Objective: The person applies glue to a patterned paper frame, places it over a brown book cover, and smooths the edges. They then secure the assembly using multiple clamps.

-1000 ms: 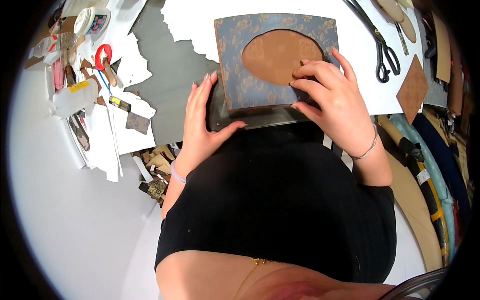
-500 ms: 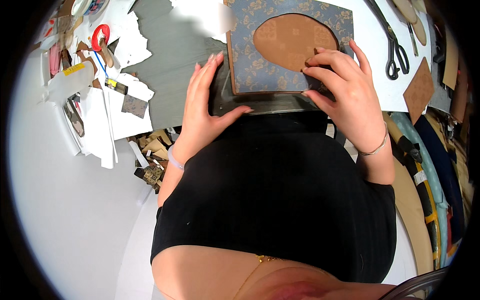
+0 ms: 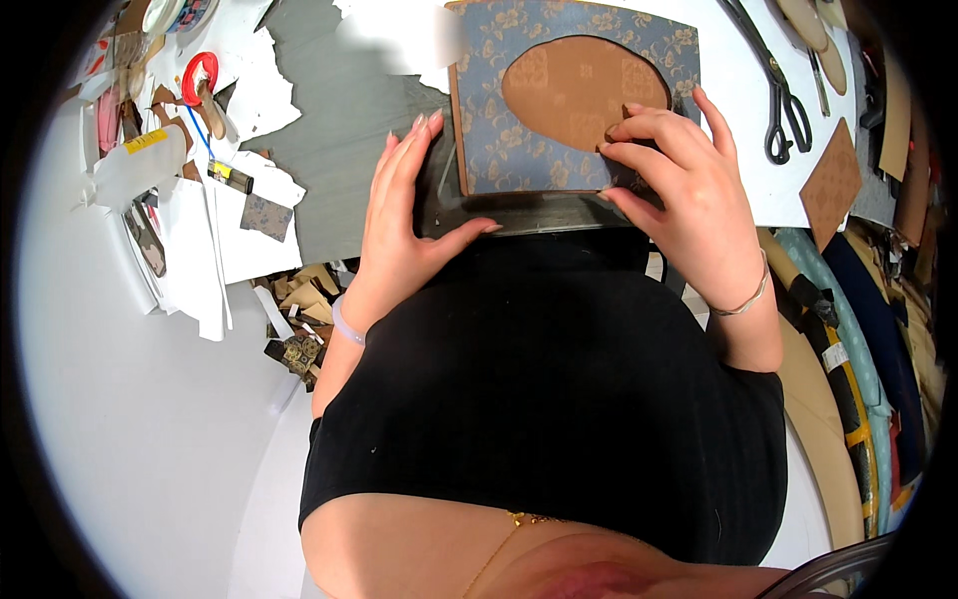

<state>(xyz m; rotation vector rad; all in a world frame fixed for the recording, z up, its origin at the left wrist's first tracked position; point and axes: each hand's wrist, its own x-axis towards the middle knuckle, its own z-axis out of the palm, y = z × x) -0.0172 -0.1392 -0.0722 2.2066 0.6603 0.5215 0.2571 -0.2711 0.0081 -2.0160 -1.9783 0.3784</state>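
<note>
grey-topped worktable (image 3: 329, 150) under everything, littered with white paper scraps (image 3: 215, 250). blue floral-patterned board (image 3: 519, 120) with an oval brown cut-out (image 3: 574, 90), lying flat at the table's near edge, on top of a dark slab (image 3: 519, 212) that sticks out along the board's left and near sides. left hand (image 3: 404, 225) flat against the board's left edge, fingers straight and together, thumb hooked along the slab's near edge; bracing, not gripping. right hand (image 3: 689, 190) on the board's near right corner, fingers curled, fingertips (image 3: 624, 135) pinched down at the rim of the oval; whether anything small sits between them cannot be told. black scissors (image 3: 773, 95) right of the board, apart from it. brown diamond-shaped card piece (image 3: 830, 185) further right of the board. red-ringed tool (image 3: 200, 78) well left of the board, among the scraps. small patterned offcut (image 3: 266, 217) left of the board, near the left hand's wrist side.
</note>
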